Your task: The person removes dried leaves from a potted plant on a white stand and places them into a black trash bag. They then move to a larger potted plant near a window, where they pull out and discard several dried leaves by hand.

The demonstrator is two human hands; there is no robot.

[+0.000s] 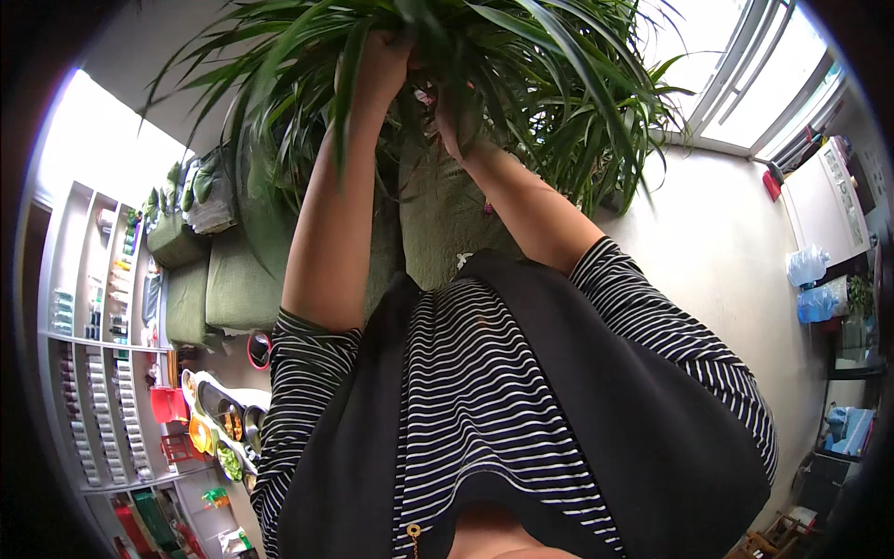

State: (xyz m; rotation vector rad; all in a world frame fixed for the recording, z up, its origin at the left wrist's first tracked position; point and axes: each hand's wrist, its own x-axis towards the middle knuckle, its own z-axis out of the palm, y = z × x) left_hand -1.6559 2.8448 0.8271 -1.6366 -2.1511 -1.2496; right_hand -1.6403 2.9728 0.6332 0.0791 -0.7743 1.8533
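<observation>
A large spider plant with long, arching green leaves fills the top of the view. Both of my arms reach up into its foliage. My left hand is bent among the leaves, its fingers mostly covered by them. Lower and to the right, my right hand sits in shadow beneath the plant, partly behind hanging leaves. Whether either hand grips anything is hidden. A small pinkish patch shows between the hands, too unclear to name. Below them is a green fabric-covered sofa.
At left stand a white shelf unit with many small items and a table with food dishes. A red stool is beside it. On the right are a window, a white cabinet and large water bottles.
</observation>
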